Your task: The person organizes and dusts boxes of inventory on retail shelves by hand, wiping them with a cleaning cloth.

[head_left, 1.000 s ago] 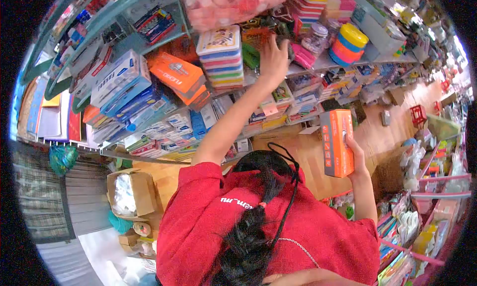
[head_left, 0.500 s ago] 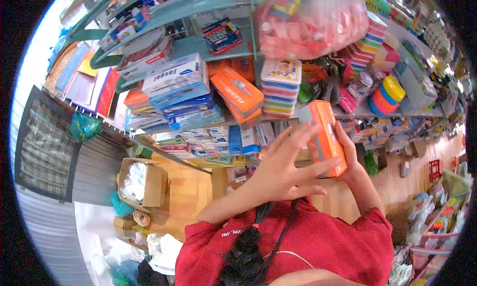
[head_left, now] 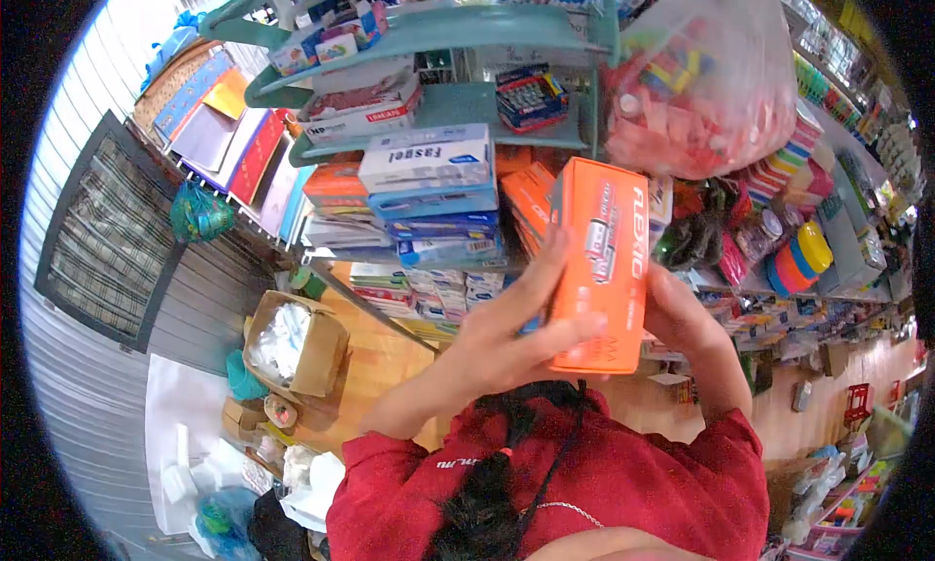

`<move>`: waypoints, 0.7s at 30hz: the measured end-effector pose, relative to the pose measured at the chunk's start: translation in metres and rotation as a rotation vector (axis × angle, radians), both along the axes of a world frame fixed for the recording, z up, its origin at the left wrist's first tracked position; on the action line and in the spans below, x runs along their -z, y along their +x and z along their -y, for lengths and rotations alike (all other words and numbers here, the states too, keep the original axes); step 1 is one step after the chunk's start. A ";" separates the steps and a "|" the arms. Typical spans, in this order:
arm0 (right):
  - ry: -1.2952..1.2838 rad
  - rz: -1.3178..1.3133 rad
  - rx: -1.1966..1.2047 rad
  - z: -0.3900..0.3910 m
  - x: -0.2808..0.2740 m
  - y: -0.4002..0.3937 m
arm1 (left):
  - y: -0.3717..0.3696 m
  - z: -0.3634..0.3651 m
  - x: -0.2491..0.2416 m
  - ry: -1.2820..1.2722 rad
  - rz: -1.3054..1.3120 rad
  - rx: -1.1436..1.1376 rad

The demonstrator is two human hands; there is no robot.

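Observation:
An orange cardboard box (head_left: 599,269) with white lettering and a small picture on its face is raised in front of my chest. My left hand (head_left: 516,332) is closed on its lower left side, with the thumb across the front face. Behind the right edge, my right hand (head_left: 677,313) grips the box, and most of its fingers are hidden by it. Just past the box, another orange box (head_left: 528,201) lies on the shelf, partly covered from view. White and blue Fasgel boxes (head_left: 429,162) are stacked to the left of it.
A clear plastic bag (head_left: 701,93) of pinkish items hangs at the upper right. Green shelves (head_left: 467,35) hold small boxes. Yellow, blue and orange rolls (head_left: 801,259) sit on the right. An open carton (head_left: 326,352) stands on the floor at left.
The orange box has turned so its broad lettered face shows, and it appears larger. My left hand has gone from spread fingers to gripping its left side. The view has shifted left.

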State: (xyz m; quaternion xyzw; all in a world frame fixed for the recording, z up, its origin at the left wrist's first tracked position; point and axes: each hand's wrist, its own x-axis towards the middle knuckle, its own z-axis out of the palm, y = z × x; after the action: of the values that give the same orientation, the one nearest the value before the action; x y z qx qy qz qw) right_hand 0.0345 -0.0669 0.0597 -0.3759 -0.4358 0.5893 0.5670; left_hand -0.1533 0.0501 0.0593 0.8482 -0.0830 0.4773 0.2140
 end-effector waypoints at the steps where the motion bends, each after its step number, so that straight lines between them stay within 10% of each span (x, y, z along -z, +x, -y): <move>1: 0.042 0.079 -0.017 -0.004 -0.007 -0.002 | -0.007 -0.009 -0.007 -0.042 0.009 0.044; 8: 0.211 0.414 0.274 -0.041 -0.037 -0.016 | -0.022 -0.115 -0.055 0.030 0.230 -0.030; 11: 0.603 1.214 0.675 -0.079 -0.051 -0.013 | -0.018 -0.163 -0.086 -0.002 0.235 -0.086; 21: 0.751 1.084 0.765 -0.186 -0.084 -0.044 | 0.005 -0.269 -0.113 -0.045 0.135 -0.232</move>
State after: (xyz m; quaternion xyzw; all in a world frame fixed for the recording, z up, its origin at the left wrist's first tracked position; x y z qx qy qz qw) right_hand -0.0091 0.1189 0.1440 -0.5193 -0.6638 -0.1028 0.5283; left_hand -0.1479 0.3188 0.1721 0.8132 0.0119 0.5564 0.1703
